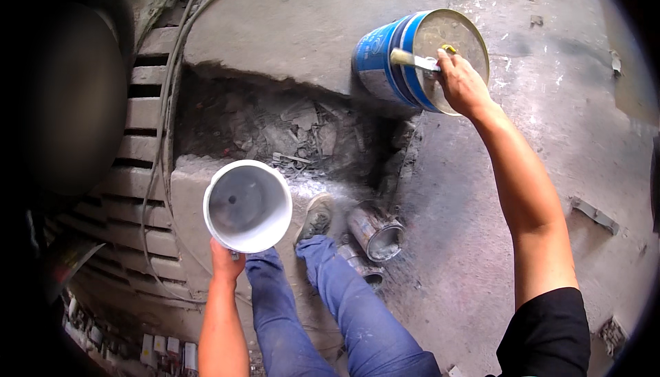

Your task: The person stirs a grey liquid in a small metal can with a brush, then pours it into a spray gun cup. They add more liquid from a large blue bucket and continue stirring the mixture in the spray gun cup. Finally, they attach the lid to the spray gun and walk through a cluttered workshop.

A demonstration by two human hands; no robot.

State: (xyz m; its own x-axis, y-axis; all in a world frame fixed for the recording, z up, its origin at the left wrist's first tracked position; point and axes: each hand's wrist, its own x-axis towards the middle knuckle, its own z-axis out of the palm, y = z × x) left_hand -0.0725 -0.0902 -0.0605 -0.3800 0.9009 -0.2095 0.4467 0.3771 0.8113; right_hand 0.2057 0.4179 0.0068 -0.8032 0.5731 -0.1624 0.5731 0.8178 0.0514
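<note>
A white bucket (268, 222) with grey residue inside is gripped from below by my left hand (225, 260). My right hand (460, 85) holds a paintbrush (405, 58) with pale bristles over the lid of a blue metal drum (377, 61). The drum stands at the edge of a rubble-filled pit. A small yellow piece (449, 48) shows on the lid just beyond my fingers; whether my fingers touch it I cannot tell.
The broken pit (295, 126) lies in front of my legs. Two dirty cans (368, 229) lie by my right foot. Loose cables (165, 129) run along the slotted slabs (148, 111) at left. A metal strip (595, 215) lies at right; small boxes (158, 349) are at lower left.
</note>
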